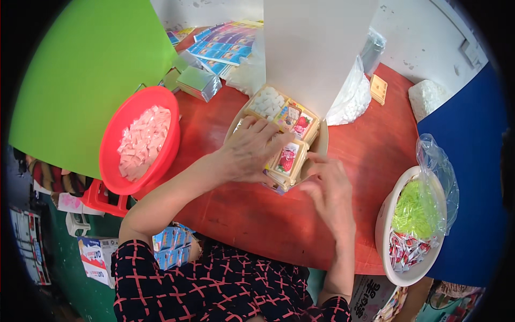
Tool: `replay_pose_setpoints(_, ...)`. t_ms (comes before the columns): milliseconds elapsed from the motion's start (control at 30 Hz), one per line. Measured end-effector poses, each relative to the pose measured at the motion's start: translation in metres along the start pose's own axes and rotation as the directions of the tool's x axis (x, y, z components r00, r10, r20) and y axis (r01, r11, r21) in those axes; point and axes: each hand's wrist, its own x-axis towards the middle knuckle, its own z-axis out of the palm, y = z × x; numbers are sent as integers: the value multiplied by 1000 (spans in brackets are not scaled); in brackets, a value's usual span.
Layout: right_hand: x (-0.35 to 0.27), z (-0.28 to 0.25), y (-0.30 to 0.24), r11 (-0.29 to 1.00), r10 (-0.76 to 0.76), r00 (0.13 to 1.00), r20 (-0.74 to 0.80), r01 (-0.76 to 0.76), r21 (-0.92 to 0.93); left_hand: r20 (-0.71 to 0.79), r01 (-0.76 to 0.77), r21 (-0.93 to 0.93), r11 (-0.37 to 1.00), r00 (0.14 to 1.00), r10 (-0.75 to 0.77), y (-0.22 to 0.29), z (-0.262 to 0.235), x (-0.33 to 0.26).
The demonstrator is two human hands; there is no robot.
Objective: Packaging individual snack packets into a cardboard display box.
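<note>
My left hand (251, 149) lies flat on a stack of small beige boxes with colourful picture lids (287, 161), fingers spread over its left side. My right hand (328, 185) touches the stack's right edge with its fingertips. The stack sits in a shallow cream tray (322, 144) on the red table (268, 214). Behind it in the tray are an open box of white cubes (268, 102) and another lidded box (298, 121).
A red basin of pale pink wrapped pieces (140, 140) stands at the left. A white bowl with green shreds and red-white sachets (410, 225) sits at the right, under a clear bag. A white upright board (314, 48), bags of white pieces and flat printed cartons lie behind.
</note>
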Motion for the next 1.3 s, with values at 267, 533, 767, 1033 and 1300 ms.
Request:
replay_pose_setpoints(267,117,16,11,989,-7,984,176,34,-147,-116,-9,-55,998,993,2,0,13,-5)
replay_pose_setpoints(533,132,30,15,850,-138,866,481,353,-390,-118,9,-79,997,993,-18,-1,17,-15)
replay_pose_setpoints(767,134,33,11,840,-13,852,523,293,-457,-54,-21,-94,995,998,16,-5,15,-12)
replay_pose_setpoints(1033,132,33,25,869,-91,848,523,324,-374,40,3,-150,989,999,3,-9,13,-14)
replay_pose_setpoints(1300,104,10,28,989,-120,958,262,137,-47,168,123,-113,986,980,-103,-9,-3,-7)
